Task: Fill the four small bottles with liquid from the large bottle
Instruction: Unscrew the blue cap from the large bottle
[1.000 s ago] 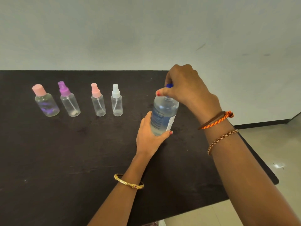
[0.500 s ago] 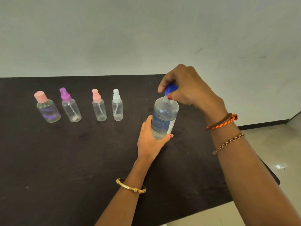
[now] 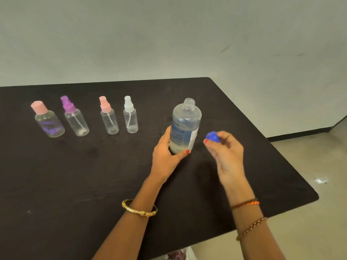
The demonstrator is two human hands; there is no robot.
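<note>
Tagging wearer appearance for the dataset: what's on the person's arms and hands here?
Bare forearms, no sleeves. Left hand: red nail polish, gold bangle on the wrist. Right hand: red nail polish, brown-and-orange thread band at the wrist, beaded brown bracelet further up.

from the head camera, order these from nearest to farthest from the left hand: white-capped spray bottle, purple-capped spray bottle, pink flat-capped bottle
Measured from the left hand gripping the large bottle:
1. White-capped spray bottle, just to its left.
2. Purple-capped spray bottle, farther left.
3. Pink flat-capped bottle, at the row's far left end.
</note>
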